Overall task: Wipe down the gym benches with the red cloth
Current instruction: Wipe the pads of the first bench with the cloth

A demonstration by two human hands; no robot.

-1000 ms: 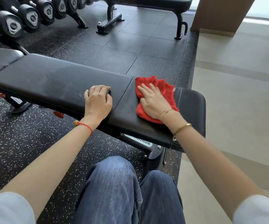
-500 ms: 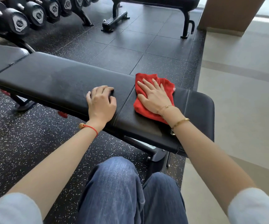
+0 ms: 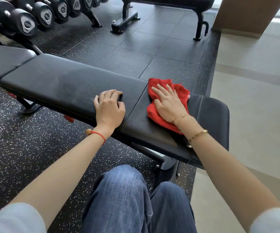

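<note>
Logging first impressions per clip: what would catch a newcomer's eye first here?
The red cloth on the seat pad of the black bench, pressed flat under the right hand. Next, the left hand resting on the long pad beside it, and the dumbbells racked top left.

Place: gym, free-weights area.
Evidence:
- Dumbbells (image 3: 26,22), black with grey end caps, ranked side by side on a rack (image 3: 94,20) at the far left.
- Bench (image 3: 72,84), long, black padded, split into sections by seams, on a dark metal frame.
- Second bench (image 3: 169,0) farther back, black pad, black steel legs and foot bar.
- Rubber floor (image 3: 26,148), black with white speckles near the front, laid in square tiles farther back.
- Pale floor (image 3: 253,98) beside the rubber on the right, smooth, meeting it along a straight edge.
- Brown pillar (image 3: 247,14) at the far right corner.
</note>
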